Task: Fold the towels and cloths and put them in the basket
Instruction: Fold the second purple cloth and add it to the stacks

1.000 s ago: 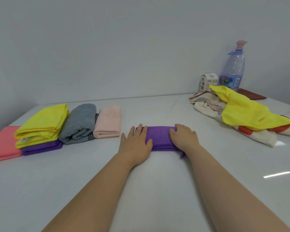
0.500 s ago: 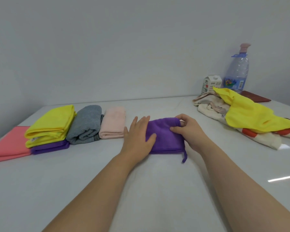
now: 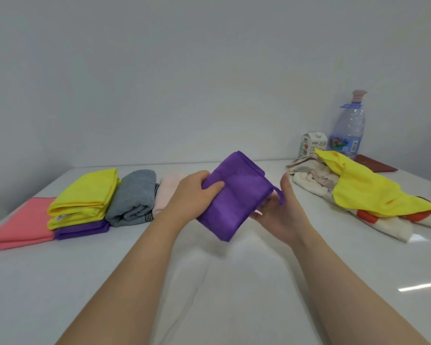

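Fingers [image 3: 213, 188] of our left hand [image 3: 192, 192] pinch the folded purple cloth [image 3: 234, 197], held tilted above the table [image 3: 209, 282].
Our right hand [image 3: 281, 215] props it from beneath, thumb off, its grip hidden. We judge the layers could slip open in the air, since only one edge is pinched.

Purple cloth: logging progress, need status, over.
Left hand grips folded purple cloth, held above table. Right hand supports its underside, thumb free. Unfolded pile lies apart, at right.
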The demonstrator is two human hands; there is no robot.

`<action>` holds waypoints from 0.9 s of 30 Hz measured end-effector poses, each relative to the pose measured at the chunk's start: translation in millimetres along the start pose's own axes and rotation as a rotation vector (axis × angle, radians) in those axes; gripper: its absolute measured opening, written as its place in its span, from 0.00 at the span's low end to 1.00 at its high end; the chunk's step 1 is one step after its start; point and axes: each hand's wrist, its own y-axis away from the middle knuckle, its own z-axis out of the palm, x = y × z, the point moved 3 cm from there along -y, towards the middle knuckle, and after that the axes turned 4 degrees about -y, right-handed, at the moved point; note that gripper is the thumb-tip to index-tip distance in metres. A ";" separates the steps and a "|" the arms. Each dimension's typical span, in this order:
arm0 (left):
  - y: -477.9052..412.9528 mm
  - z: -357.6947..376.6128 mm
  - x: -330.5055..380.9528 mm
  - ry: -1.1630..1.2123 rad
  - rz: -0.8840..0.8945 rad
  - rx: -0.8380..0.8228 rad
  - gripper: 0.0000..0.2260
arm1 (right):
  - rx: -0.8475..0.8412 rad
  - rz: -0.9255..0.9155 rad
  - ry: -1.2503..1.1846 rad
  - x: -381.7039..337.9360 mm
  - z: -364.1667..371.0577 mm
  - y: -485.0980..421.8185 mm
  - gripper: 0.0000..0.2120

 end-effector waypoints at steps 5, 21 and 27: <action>0.9 -14.6 -15.4 0.253 -0.128 0.148 0.14 | -0.247 0.035 -0.132 15.5 47.1 -6.9 0.42; 42.3 -147.3 -224.5 -0.375 -0.038 0.752 0.19 | 0.045 -0.050 0.345 77.8 181.0 -66.8 0.07; 40.6 -138.6 -234.7 0.036 -0.351 0.581 0.13 | -0.022 0.006 0.289 89.4 229.4 -109.4 0.08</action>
